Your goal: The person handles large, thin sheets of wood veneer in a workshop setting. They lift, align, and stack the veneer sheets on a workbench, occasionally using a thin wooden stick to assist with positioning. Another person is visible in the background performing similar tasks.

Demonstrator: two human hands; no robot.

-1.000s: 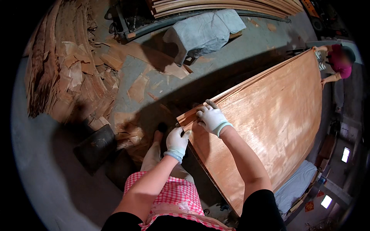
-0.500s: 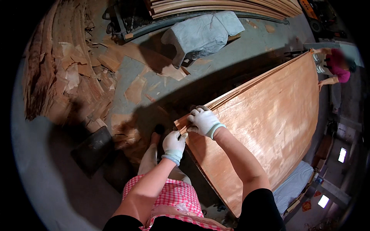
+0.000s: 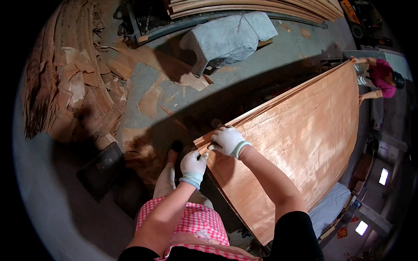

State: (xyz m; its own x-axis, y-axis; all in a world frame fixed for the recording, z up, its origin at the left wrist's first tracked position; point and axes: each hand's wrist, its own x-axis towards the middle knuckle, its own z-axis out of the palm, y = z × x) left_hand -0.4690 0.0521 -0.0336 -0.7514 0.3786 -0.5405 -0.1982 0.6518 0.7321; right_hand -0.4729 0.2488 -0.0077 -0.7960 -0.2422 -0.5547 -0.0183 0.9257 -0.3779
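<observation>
A large reddish-brown wood veneer sheet lies on top of a stack that runs away to the right. My left hand, in a white glove with a pale blue cuff, is closed on the sheet's near left corner. Gloved the same way, my right hand is bent over the long far edge near that corner, its fingers curled round the edge and their tips partly hidden. Several layered sheet edges show along this side. At the far end, a co-worker in a magenta top has both hands on the sheet's edge.
A heap of rough veneer strips and scraps lies on the floor at left. A cloth-covered object stands beyond the stack, before a rack of long curved boards. A dark box-like object is near my left side.
Both hands have shifted slightly left with the sheet's near corner. The co-worker's head has lifted a little; their hands remain on the far edge.
</observation>
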